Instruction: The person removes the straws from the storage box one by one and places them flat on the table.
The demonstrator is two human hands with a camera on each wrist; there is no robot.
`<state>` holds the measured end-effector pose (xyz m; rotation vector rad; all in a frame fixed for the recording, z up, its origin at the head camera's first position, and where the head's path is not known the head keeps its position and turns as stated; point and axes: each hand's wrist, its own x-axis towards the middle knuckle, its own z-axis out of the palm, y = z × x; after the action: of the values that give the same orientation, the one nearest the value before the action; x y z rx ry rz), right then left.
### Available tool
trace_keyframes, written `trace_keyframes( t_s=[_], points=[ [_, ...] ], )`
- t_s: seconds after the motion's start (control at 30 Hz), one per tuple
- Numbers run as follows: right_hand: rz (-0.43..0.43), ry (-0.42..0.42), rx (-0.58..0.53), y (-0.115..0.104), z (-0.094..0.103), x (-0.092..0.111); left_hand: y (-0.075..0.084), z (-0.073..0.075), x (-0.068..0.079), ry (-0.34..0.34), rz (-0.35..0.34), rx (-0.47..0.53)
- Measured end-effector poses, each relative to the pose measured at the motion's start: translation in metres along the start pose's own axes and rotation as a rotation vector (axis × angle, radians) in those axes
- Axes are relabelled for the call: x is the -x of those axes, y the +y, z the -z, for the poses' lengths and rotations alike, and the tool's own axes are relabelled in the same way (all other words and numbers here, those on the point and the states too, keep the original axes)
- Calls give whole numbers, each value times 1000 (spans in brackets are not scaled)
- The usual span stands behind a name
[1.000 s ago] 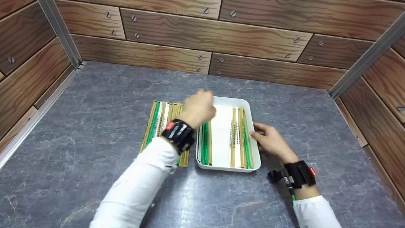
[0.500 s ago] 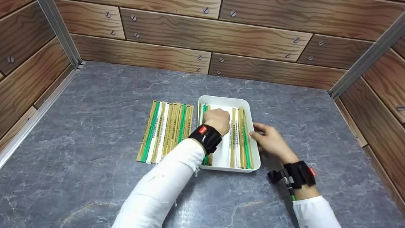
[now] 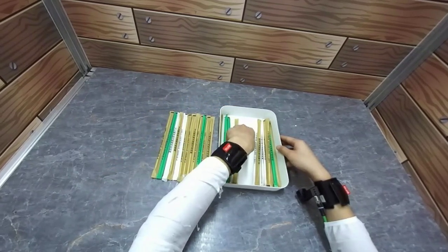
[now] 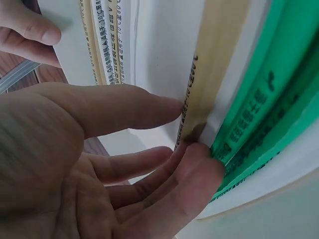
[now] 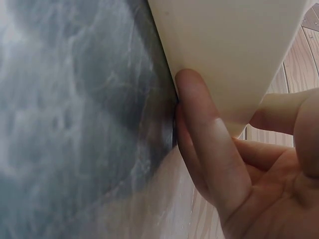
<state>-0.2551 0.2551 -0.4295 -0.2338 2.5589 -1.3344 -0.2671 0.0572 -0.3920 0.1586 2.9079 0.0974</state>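
Note:
My left hand point(image 3: 241, 136) is down inside a white tray point(image 3: 248, 112), its thumb and fingertips on either side of a tan paper-wrapped straw point(image 4: 212, 55). Just beside that straw, green-wrapped straws point(image 4: 259, 109) lie along the tray's left wall. In the head view the hand covers the middle of the tan straw. My right hand point(image 3: 301, 155) grips the tray's right side. Its thumb is at the rim and its fingers point(image 5: 204, 129) lie against the outer wall, low by the tabletop.
Left of the tray, tan, green and white wrapped straws point(image 3: 182, 143) lie side by side on the grey marbled table point(image 3: 105, 147). More straws point(image 3: 267, 154) line the tray's right side. Wood-patterned walls point(image 3: 210, 38) enclose the table.
My left hand has come from above the tray's left edge down into it. The tan straw has since shifted slightly right, away from the green ones. My right hand has stayed put.

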Motion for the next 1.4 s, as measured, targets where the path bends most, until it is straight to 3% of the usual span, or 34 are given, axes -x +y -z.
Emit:
trace_keyframes(
  t_s=[0.27,0.47,0.6,0.8,0.93,1.03,1.13,1.3,1.4],
  points=[
    [-8,-1,-2,-1,-2,0,-3,-5,3,34,22,38],
    [5,-4,24,-2,-2,-1,-7,-2,4,-17,21,85],
    [13,-3,36,-2,-2,-2,-9,4,5,-12,39,141],
    [14,4,37,-1,-2,-2,-12,13,8,6,53,317],
    [6,-1,15,-2,-2,-1,-21,23,12,25,-33,394],
    [-1,-9,-7,-2,-1,-1,-33,33,18,37,-109,507],
    [-2,-14,-15,-2,-1,0,-47,44,25,39,-159,683],
    [0,-4,0,-3,0,1,-70,60,39,42,-211,912],
    [3,3,6,-2,0,1,-84,64,46,74,-221,980]
  ],
)
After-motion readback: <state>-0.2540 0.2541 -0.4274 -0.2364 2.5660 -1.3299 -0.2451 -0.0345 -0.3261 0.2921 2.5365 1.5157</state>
